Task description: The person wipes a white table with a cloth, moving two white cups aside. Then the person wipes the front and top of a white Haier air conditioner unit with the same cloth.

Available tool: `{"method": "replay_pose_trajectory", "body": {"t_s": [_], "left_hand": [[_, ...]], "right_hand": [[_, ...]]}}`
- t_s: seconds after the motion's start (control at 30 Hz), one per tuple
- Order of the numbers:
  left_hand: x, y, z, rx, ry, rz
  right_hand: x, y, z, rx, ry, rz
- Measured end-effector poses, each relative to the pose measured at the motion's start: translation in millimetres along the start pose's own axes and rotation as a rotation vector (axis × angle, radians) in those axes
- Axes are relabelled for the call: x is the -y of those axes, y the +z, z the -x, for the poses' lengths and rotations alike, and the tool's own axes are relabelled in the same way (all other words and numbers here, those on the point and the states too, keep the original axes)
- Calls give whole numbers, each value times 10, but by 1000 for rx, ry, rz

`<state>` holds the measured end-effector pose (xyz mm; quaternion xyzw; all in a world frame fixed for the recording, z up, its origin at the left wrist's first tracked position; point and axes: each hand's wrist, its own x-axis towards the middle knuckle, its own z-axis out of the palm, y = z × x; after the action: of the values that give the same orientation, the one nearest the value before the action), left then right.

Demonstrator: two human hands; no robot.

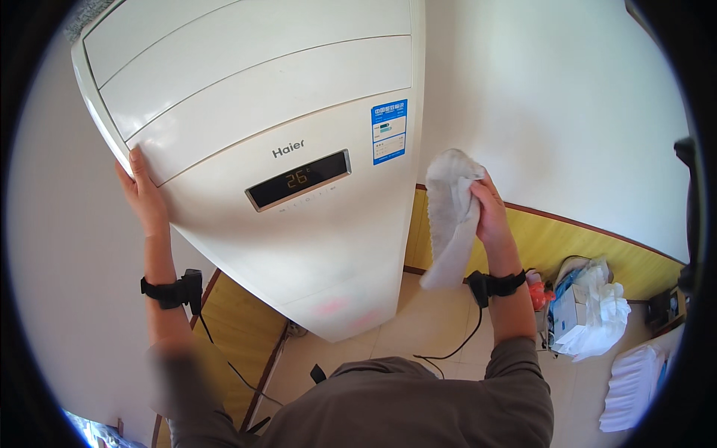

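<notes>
A tall white Haier floor-standing air conditioner (336,241) stands before me. Its dark display panel (298,180) is lit, and a blue and white energy label (389,132) bearing writing is stuck at its right. My left hand (144,196) grips the cabinet's left edge, thumb on the front and fingers around the side. Off the cabinet's right side, my right hand (491,210) holds a greyish-white cloth (451,218) that hangs partly folded, apart from the cabinet. Black straps with small devices and cables circle both wrists.
White walls rise over yellow wood-look wainscoting (566,241). On the tiled floor at right, a white box (568,313) and plastic bags (608,313) sit together. White pleated fabric (630,386) shows at lower right. Grey plush material (87,19) lies at the cabinet's top left.
</notes>
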<state>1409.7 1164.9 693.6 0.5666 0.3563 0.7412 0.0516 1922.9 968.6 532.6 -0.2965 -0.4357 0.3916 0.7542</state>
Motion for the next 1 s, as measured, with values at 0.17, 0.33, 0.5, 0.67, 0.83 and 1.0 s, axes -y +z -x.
{"method": "replay_pose_trajectory", "body": {"t_s": [0.17,0.33,0.5,0.67,0.83,1.0], "left_hand": [[-18,-16,14,4,17,-43],[-15,7,1,-18,67,-15],[22,-13,-5,1,21,-5],[111,-27,-31,-28,41,-6],[154,-47,-59,-12,32,27],[144,-64,-49,8,10,-13]], "right_hand": [[189,-40,4,-1,78,554],[498,-56,-121,162,89,698],[844,-354,-364,51,-471,913],[368,-758,-5,-558,-470,259],[-98,-182,201,-400,110,281],[144,221,175,-430,-272,-134]]}}
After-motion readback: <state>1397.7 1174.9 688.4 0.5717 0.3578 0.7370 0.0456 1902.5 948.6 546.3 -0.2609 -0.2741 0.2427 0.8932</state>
